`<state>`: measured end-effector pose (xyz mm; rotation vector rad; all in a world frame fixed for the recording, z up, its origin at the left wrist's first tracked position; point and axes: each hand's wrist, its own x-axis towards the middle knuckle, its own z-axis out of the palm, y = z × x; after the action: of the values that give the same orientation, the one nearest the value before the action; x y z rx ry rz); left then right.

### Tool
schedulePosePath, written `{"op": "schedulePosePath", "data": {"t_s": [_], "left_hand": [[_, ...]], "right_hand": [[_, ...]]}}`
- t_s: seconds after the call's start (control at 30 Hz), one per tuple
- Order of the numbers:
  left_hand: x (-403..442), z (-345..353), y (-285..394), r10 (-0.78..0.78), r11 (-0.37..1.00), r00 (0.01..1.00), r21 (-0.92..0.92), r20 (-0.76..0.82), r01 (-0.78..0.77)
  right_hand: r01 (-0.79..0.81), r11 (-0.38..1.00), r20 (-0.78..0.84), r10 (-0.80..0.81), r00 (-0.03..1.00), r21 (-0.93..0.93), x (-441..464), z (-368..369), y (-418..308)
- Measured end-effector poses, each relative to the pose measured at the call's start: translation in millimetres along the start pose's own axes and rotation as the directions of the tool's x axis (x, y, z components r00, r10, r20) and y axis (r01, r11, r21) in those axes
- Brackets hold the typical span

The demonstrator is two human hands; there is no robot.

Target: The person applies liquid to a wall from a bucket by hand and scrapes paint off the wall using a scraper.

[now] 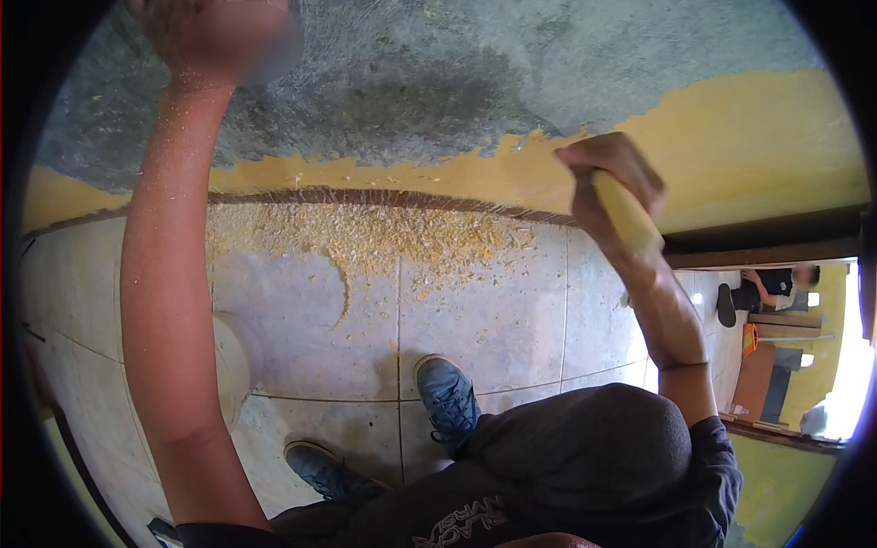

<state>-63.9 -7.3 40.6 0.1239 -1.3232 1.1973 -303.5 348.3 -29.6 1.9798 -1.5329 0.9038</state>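
Note:
My right hand (pixel 612 183) is closed round the pale yellow handle (pixel 628 212) of a scraper. The handle's end sticks out toward my wrist, and I cannot make out the blade. This fist is at the ragged edge where yellow paint (pixel 722 137) meets the bare grey-green wall (pixel 585 64). High on the left, my left hand (pixel 219 41) is up against or close to the wall. It is blurred and cut off by the frame, so its fingers do not show clearly. Flecks of dust cling to the left forearm.
Yellow and white paint flakes (pixel 393 237) lie heaped on the tiled floor (pixel 484 320) along the wall's foot. A round pale object (pixel 233 365), perhaps a bucket, stands beneath my left arm. My blue shoes (pixel 446 397) are on the tiles. Through a doorway at right, another person (pixel 776 288) sits.

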Motion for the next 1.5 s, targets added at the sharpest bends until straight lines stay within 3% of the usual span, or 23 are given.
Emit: {"op": "schedulePosePath", "data": {"t_s": [0.03,0.1,0.17,0.2,0.37,0.5,0.57,0.67,0.77,0.83,0.9,0.97,1.03,1.1,1.13,1.17,1.23,1.27,1.3,1.37,1.5], "left_hand": [[0.1,-2.3,3.2,-0.036,0.999,0.999,-0.008,0.033,0.037],[0.6,-4.1,0.2,-0.07,0.997,0.995,-0.006,0.072,0.071],[0.4,-3.5,-1.3,-0.029,0.999,0.997,0.046,0.067,0.026],[-1.3,-4.8,-1.4,-0.03,0.999,0.997,0.045,0.068,0.026],[-1.9,-4.3,0.0,-0.038,0.999,0.995,0.04,0.089,0.034],[-2.2,-11.2,1.6,-0.036,0.999,0.989,0.031,0.142,0.032],[-2.3,-7.6,2.5,-0.063,0.998,0.991,-0.008,0.116,0.065],[-3.0,-8.2,-0.1,-0.036,0.996,0.991,0.081,0.13,0.026],[-0.4,-9.4,-0.7,-0.011,0.999,0.994,0.039,0.112,0.007],[-0.5,-9.0,3.5,-0.041,0.998,0.992,0.041,0.116,0.036],[-2.0,-9.1,1.1,-0.064,0.997,0.989,0.044,0.131,0.058],[-2.7,-12.3,-0.3,-0.025,0.999,0.985,0.05,0.171,0.017],[1.4,-17.3,3.7,-0.031,1.0,0.983,0.009,0.179,0.03],[6.5,-22.6,4.3,-0.041,0.998,0.983,-0.031,0.181,0.047],[7.1,-23.9,3.6,-0.043,0.998,0.981,-0.029,0.189,0.049],[5.8,-24.9,5.0,-0.044,0.998,0.978,-0.035,0.204,0.052],[3.1,-22.2,0.6,-0.017,1.0,0.981,-0.02,0.193,0.021],[3.3,-20.7,-1.0,0.009,1.0,0.984,0.004,0.177,-0.01],[3.2,-20.9,4.2,0.008,1.0,0.985,-0.002,0.173,-0.008],[5.2,-23.4,8.4,-0.076,0.995,0.98,-0.043,0.183,0.086],[3.0,-21.2,4.5,-0.059,0.995,0.974,-0.065,0.218,0.075]], "right_hand": [[-0.02,0.997,0.086,0.014,0.996,0.069,-0.5,3.1,4.2],[-0.071,0.997,0.178,0.069,0.982,0.005,-2.0,2.5,-0.2],[0.056,0.998,-0.012,-0.056,0.998,-0.012,7.9,-2.3,-6.8],[0.01,0.996,-0.095,-0.019,0.995,-0.092,10.0,-5.2,-14.4],[0.029,0.996,-0.041,-0.032,0.999,-0.079,7.6,-7.9,-7.5],[0.003,0.994,-0.104,-0.015,0.994,-0.112,18.9,-15.5,-16.0],[0.078,0.997,-0.054,-0.078,0.995,-0.006,10.3,-10.5,-2.3],[-0.003,1.0,-0.027,0.003,1.0,-0.002,9.9,-7.1,-4.6],[-0.036,0.999,-0.062,0.035,0.997,-0.012,-6.7,1.7,6.3],[-0.006,0.992,0.094,-0.005,0.996,0.125,-15.4,8.5,17.0],[0.037,0.997,0.088,-0.043,0.995,0.068,-17.4,9.3,14.9],[0.078,0.994,-0.092,-0.084,0.992,-0.072,-5.2,-6.0,-0.6],[-0.02,0.995,-0.084,0.012,0.996,-0.094,-2.6,-8.5,-3.0],[0.031,0.992,0.048,-0.038,0.998,0.125,-11.4,0.8,8.5],[0.055,0.998,0.084,-0.056,0.995,0.013,-10.6,-0.2,2.6],[0.053,0.998,0.085,-0.054,0.995,0.015,-8.7,-2.9,-2.2],[0.063,0.994,-0.124,-0.074,0.99,-0.09,1.4,-10.9,-12.1],[-0.052,0.993,-0.125,0.038,0.991,-0.109,3.6,-11.5,-16.3],[-0.057,0.992,-0.126,0.043,0.991,-0.114,-2.6,-9.0,-12.7],[0.01,0.999,0.123,-0.016,0.992,0.052,-4.4,4.4,-0.8],[0.071,0.995,-0.058,-0.067,0.996,0.066,1.7,5.3,4.0]]}}
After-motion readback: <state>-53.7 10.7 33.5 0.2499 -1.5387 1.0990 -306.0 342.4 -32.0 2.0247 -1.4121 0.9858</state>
